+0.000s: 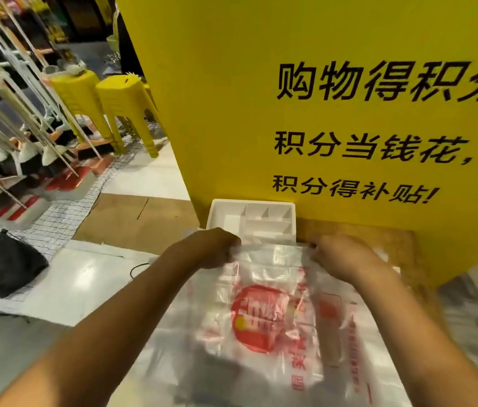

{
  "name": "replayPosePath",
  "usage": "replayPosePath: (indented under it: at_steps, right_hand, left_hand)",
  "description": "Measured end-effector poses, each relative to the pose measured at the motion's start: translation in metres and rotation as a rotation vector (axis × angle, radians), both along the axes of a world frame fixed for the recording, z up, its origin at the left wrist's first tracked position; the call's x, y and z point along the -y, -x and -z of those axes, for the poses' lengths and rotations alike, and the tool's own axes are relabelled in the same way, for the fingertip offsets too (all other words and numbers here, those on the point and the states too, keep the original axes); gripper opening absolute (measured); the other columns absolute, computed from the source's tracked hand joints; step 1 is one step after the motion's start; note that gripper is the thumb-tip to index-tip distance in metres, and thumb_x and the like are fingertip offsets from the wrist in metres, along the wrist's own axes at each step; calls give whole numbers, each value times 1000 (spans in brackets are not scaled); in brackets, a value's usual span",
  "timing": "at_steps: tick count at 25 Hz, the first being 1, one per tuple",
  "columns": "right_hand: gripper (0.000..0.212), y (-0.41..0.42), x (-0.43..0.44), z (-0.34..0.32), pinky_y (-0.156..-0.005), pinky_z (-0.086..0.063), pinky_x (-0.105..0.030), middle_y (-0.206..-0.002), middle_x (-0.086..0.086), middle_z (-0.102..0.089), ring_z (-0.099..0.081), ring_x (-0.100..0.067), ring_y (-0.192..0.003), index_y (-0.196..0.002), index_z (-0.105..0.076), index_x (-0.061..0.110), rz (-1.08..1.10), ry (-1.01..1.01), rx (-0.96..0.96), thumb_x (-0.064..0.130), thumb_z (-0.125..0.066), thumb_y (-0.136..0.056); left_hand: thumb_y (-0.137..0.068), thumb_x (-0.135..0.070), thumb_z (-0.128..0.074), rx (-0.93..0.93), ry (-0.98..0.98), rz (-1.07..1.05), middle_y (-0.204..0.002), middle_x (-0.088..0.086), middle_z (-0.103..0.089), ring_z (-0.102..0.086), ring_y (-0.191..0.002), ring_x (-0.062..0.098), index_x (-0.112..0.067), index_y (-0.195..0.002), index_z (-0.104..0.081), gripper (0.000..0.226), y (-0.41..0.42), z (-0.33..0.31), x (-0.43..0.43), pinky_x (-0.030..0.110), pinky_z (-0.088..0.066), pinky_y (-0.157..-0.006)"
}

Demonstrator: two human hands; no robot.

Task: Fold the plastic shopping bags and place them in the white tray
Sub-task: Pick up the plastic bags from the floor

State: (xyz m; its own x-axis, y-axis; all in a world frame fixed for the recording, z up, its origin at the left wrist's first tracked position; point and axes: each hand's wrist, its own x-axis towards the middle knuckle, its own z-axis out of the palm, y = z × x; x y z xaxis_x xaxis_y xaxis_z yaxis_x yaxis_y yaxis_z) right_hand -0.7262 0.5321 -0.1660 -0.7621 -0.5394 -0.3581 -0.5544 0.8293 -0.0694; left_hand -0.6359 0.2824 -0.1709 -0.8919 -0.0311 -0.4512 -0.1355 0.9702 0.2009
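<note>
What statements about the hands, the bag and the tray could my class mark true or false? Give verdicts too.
1. The left hand and right hand both grip the top edge of the plastic bag. True.
2. The white tray lies nearer the person than the bag. False: it lies beyond the bag, against the yellow sign.
3. The bag bears a round red logo. True.
4. The stools at the left are blue. False: both are yellow.
</note>
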Motion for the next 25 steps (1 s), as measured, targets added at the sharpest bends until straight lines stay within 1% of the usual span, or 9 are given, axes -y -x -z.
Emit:
replayPosePath:
  at_steps: [2, 4, 8, 11, 15, 17, 20, 23, 25]
  right_hand:
    - [20, 3, 2, 27, -79, -39, -34, -112, -2, -69, -63, -25, -104, -119, -57, 27, 1, -38, -95, 26, -47, -102]
    - [20, 3, 1, 47, -93, -37, -37, -107, -1, -70, -65, -24, -104, -118, -59, 27, 25, -14, -161, 28, -47, -102]
    - [24, 2, -8, 81, -111, -26, -45, -101, 5, -70, -65, -18, -99, -114, -63, 31, 111, 15, -262, 20, -55, -94]
    - [28, 2, -12, 91, -116, -19, -51, -102, 4, -69, -65, -20, -101, -114, -63, 28, 163, 71, -317, 15, -60, -89]
    - [34, 1, -18, 94, -117, -14, -53, -109, -2, -67, -60, -26, -110, -120, -63, 23, 189, 150, -320, 13, -61, -87]
    - [33, -7, -18, 90, -116, -17, -56, -110, -7, -65, -57, -31, -111, -121, -64, 18, 200, 231, -331, 16, -63, -88]
    - [36, -21, -13, 76, -116, -22, -58, -114, -11, -64, -56, -35, -113, -121, -66, 14, 192, 314, -329, 26, -68, -87]
    - [43, -33, -6, 51, -118, -11, -56, -130, -9, -57, -47, -31, -128, -128, -60, 21, 228, 289, -313, 37, -65, -89]
    - [47, -47, -9, 35, -119, -6, -57, -140, -9, -50, -41, -30, -136, -133, -56, 23, 297, 265, -333, 43, -63, -90]
  left_hand:
    - [-101, -20, -52, -67, 88, -6, -118, 7, -66, -62, -107, 26, -17, -115, -64, 19, -2, 23, -4, 31, -43, -83]
    - [-102, -19, -48, -151, 167, -9, -115, 8, -64, -62, -106, 27, -15, -118, -61, 20, -4, 38, -8, 34, -41, -86]
    - [-100, -17, -51, -348, 174, -72, -112, 7, -68, -63, -100, 26, -17, -121, -61, 23, -5, 59, -10, 35, -42, -88]
    - [-99, -16, -54, -433, 138, -98, -117, 4, -69, -63, -106, 25, -20, -124, -62, 27, -5, 65, -12, 37, -39, -99]
    - [-98, -22, -58, -403, 175, -136, -142, 3, -53, -46, -135, 25, -23, -139, -49, 42, -8, 65, -21, 48, -15, -121]
    - [-99, -30, -57, -408, 193, -119, -150, 3, -44, -37, -142, 24, -24, -144, -43, 48, -13, 57, -26, 50, -7, -122]
    - [-99, -41, -52, -387, 211, -26, -155, 6, -36, -25, -147, 27, -27, -147, -40, 52, -15, 35, -37, 53, -2, -122]
    - [-98, -50, -48, -390, 274, 80, -158, 11, -28, -17, -149, 31, -27, -149, -38, 57, -5, 11, -55, 54, 1, -120]
    - [-96, -50, -51, -416, 263, 189, -157, 13, -26, -14, -149, 34, -25, -148, -39, 59, 5, -4, -72, 56, 3, -120]
